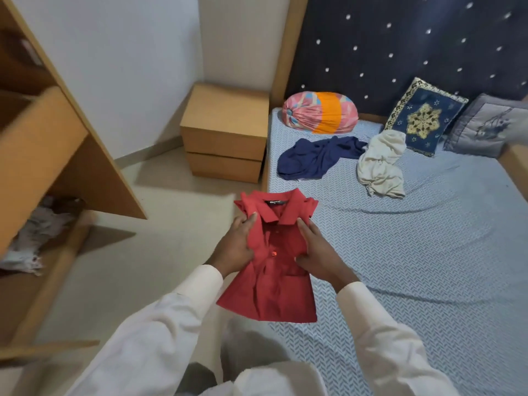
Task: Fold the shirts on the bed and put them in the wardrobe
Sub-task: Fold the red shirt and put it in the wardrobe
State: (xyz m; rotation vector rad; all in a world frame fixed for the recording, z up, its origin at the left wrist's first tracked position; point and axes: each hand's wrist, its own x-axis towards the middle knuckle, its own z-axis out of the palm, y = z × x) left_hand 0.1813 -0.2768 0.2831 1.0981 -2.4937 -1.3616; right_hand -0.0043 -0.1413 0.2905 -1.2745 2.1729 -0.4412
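The bed (428,238), under a blue patterned sheet, fills the right of the room, and the open wardrobe (57,155) stands at the left with pale, rumpled clothes (31,238) lying on its lower shelf; what the upper shelves hold is too blurred to tell. Between them sits a closed two-drawer bedside cabinet (225,132), its contents hidden. Two shirts lie unfolded on the bed near the pillows, a navy shirt (317,158) and just beside it a cream shirt (381,164), so most of the task appears left to do. The red shirt (271,267) looks folded, sleeves tucked behind and collar up, and is held in the air over the bed's edge, not yet in the wardrobe. The left hand (237,247) grips its left side, fingers curled round the cloth, and the right hand (320,250) clasps the right side with fingers lying along the front; carrying it to a shelf seems the next step
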